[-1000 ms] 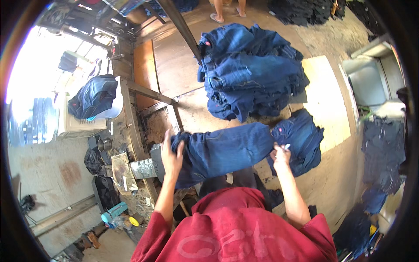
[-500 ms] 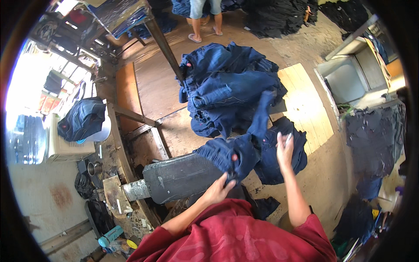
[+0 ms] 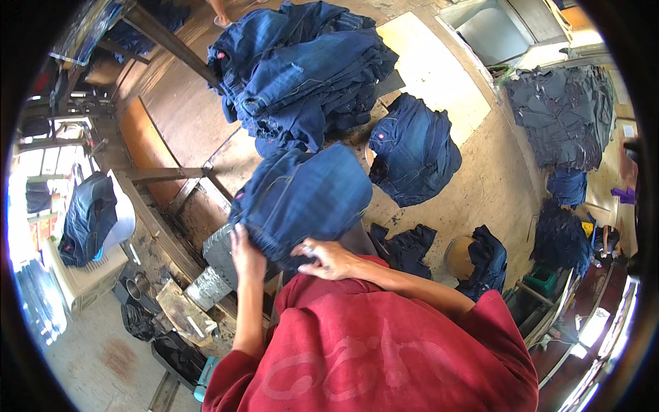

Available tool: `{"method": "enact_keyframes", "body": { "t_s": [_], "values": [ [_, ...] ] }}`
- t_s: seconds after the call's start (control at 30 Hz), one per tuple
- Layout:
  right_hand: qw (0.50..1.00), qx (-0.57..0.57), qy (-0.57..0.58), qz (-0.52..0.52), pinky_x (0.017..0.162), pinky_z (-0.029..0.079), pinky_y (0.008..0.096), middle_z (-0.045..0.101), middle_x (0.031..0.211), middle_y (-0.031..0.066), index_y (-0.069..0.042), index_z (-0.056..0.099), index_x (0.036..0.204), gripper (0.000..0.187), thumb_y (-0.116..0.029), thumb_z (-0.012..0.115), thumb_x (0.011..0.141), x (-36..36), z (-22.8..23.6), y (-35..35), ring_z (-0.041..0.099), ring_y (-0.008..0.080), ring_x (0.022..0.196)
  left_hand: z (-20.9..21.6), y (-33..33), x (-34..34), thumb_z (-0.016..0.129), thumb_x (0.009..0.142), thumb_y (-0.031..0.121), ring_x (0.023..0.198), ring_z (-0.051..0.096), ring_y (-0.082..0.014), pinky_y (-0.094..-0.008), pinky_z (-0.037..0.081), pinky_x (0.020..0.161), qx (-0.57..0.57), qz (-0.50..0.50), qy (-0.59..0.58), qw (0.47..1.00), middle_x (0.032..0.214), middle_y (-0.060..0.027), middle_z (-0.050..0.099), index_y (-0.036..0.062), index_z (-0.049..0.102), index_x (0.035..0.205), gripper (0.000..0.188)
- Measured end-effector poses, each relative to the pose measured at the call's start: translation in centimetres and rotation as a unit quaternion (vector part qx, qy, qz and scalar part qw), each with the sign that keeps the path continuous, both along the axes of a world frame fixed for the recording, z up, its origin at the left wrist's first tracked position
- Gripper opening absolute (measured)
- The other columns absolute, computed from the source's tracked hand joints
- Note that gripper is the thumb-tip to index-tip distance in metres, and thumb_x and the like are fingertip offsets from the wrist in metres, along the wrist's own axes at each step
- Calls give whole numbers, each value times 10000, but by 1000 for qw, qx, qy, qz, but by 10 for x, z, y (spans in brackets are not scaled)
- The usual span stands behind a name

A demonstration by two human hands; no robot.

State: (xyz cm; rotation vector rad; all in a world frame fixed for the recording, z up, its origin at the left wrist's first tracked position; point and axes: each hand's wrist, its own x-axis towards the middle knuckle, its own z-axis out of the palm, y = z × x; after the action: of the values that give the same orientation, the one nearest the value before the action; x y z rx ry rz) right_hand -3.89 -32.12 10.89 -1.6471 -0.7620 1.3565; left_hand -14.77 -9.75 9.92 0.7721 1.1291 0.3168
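A pair of dark blue denim shorts or trousers (image 3: 309, 192) lies bunched before me, over a dark wrapped padded board (image 3: 221, 253). My left hand (image 3: 247, 257) is closed on the near-left edge of the denim garment, by its gathered waistband. My right hand (image 3: 328, 261) is at the waistband's near edge, fingers curled; a small pale thing seems to show at the fingertips, too small to name. Just beyond to the right sits another heap of denim garments (image 3: 415, 151) on a round seat or tub, mostly covered.
A large pile of denim garments (image 3: 302, 69) stands on the floor ahead. Dark cloth (image 3: 408, 248) lies near my right side. At left are a bench with a metal cup (image 3: 137, 285) and a denim garment (image 3: 89, 218). Black cloth stacks (image 3: 563, 117) line the right.
My view has swung to the right. The denim garment is now spread before me, and my right hand has come from the right-hand heap to its waistband. My left hand still holds its edge.
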Motion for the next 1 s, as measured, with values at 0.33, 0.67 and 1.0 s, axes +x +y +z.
{"method": "enact_keyframes", "body": {
  "t_s": [0.33,0.67,1.0],
  "values": [
    [987,-74,133,-42,699,561,361,680,882,63,-72,623,1007,599,-574,354,1194,22,36,-23,703,182,813,11,32,-162,832,981,14,1178,715,-182,-369,542,1094,32,-260,66,963,1314,-93,776,-48,648,1368,433],
    [958,-85,-216,-170,717,577,494,771,938,191,-59,573,1255,194,-189,635,1124,19,55,4,766,404,821,49,83,21,893,931,425,1398,611,-429,-510,470,1207,601,-281,176,727,1496,-270,633,-16,528,1552,845],
    [850,70,-497,-159,555,525,352,668,706,14,-93,806,1176,315,-57,809,863,-15,5,78,633,199,573,-95,108,140,652,967,761,672,753,-441,-501,612,660,570,-532,73,622,676,-247,712,20,772,707,794]
  ]
}}
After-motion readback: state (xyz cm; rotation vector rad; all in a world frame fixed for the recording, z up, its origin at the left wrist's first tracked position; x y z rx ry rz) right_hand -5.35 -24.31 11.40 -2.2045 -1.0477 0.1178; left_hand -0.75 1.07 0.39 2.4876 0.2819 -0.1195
